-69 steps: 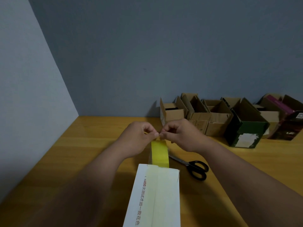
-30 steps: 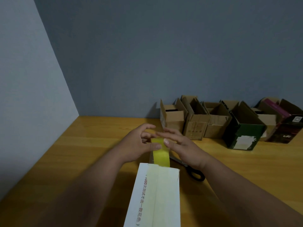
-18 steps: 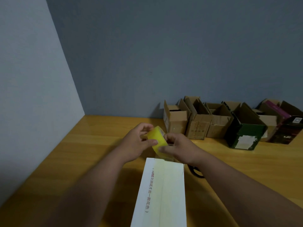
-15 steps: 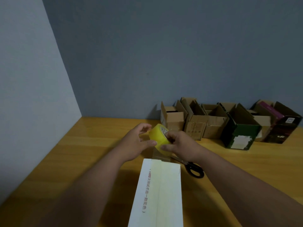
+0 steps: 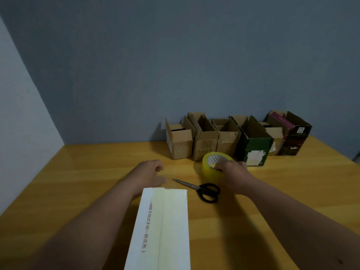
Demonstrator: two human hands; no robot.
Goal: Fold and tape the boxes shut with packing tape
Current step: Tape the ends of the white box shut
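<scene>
A long white box (image 5: 161, 228) lies closed in front of me, with a strip of pale tape running along its top seam. My right hand (image 5: 231, 175) grips the yellow roll of packing tape (image 5: 211, 166), fingers hooked into its core, at the table surface to the right of the box's far end. My left hand (image 5: 149, 173) hovers just past the far left corner of the box with its fingers loosely curled and nothing in it. Black-handled scissors (image 5: 200, 189) lie on the table between the two hands.
A row of several open cardboard boxes (image 5: 206, 137) stands along the back wall, with a dark green box (image 5: 253, 145) and a dark maroon box (image 5: 290, 135) at the right. The wooden table (image 5: 78, 182) meets walls at the left and back.
Both hands held the tape roll at the box's far end. The right hand has now carried the roll away to the right, and the left hand has let go of it.
</scene>
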